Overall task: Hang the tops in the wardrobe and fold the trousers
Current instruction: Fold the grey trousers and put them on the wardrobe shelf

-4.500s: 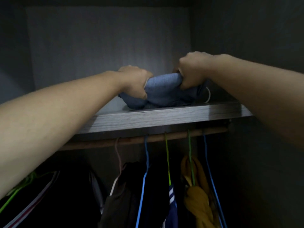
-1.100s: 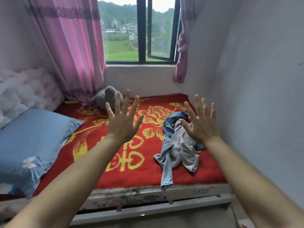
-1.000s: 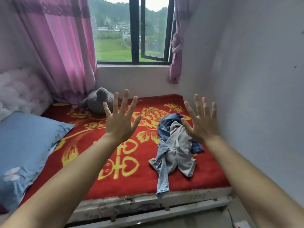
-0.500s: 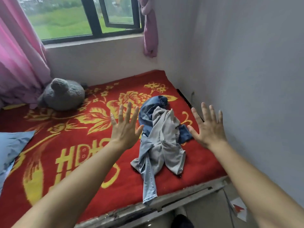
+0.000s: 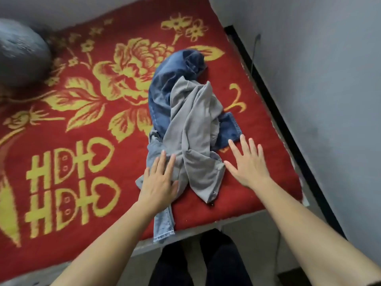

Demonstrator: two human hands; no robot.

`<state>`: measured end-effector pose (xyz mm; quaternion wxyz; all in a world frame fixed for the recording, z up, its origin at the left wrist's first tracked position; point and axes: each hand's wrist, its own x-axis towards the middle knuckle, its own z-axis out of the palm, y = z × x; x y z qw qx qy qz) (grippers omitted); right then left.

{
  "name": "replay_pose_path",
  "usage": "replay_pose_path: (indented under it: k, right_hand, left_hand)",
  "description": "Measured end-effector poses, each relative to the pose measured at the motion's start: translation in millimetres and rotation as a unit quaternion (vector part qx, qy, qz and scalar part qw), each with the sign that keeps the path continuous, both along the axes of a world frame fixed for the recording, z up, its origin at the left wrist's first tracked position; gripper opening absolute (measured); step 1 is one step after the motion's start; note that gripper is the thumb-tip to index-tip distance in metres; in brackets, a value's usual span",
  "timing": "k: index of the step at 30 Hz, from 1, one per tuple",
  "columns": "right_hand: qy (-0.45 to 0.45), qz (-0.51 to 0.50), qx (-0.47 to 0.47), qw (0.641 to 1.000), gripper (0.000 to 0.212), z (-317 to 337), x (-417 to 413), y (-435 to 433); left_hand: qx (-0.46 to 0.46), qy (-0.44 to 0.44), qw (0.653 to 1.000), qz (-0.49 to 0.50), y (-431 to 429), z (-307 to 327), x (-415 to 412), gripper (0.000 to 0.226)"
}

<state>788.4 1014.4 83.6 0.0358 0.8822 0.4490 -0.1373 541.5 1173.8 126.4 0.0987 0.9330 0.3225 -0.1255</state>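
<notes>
Centre frame on the red bedspread (image 5: 127, 166) lies a tangled heap of clothes (image 5: 193, 129), with the left hand (image 5: 159, 180) and right hand (image 5: 247, 164) spread flat and empty either side, probably to sort out the trousers.

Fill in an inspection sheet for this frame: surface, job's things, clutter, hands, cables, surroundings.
Surface: red blanket with a yellow flower pattern covers the bed.
Job's things: one heap; grey garment lies over dark blue jeans and light blue jeans, one leg of which hangs over the bed edge.
Clutter: grey plush toy at far left.
Hands: left hand open over the light blue jeans, contact unclear; right hand open beside the heap, holding nothing.
Cables: what looks like a thin dark cord against the wall.
Surroundings: pale wall on the right.
</notes>
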Motion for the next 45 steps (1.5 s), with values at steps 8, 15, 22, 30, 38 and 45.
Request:
replay_pose_path:
  k: [8, 15, 22, 30, 38, 45]
  right_hand:
    - [0.126, -0.021, 0.003, 0.992, 0.079, -102.5, -4.1, 50.5]
    - [0.266, -0.199, 0.183, 0.925, 0.086, -93.1, 76.2, 190.9]
    - [0.325, -0.291, 0.198, 0.878, 0.105, -140.2, 118.0, 271.9]
    - [0.422, -0.145, 0.299, 0.843, 0.087, -147.8, 62.8, 208.8]
    - [0.550, -0.030, 0.081, 0.831, 0.039, -129.2, 5.5, 135.8]
    - [0.381, -0.193, 0.015, 0.904, 0.073, -118.4, 6.4, 134.6]
  left_hand:
    - [-0.059, -0.006, 0.998, 0.016, 34.4, -113.4, 33.7, 0.081]
    - [-0.017, -0.099, 0.994, 0.041, 154.5, -120.8, 119.8, 0.084]
    - [-0.302, -0.244, 0.870, 0.305, 217.5, -144.6, 187.3, 0.078]
    - [-0.345, -0.338, 0.801, 0.352, 231.4, -166.9, 198.6, 0.074]
    - [-0.371, -0.305, 0.843, 0.244, 210.6, -157.0, 204.2, 0.107]
    - [-0.371, -0.197, 0.851, 0.314, 131.7, -197.4, 107.6, 0.109]
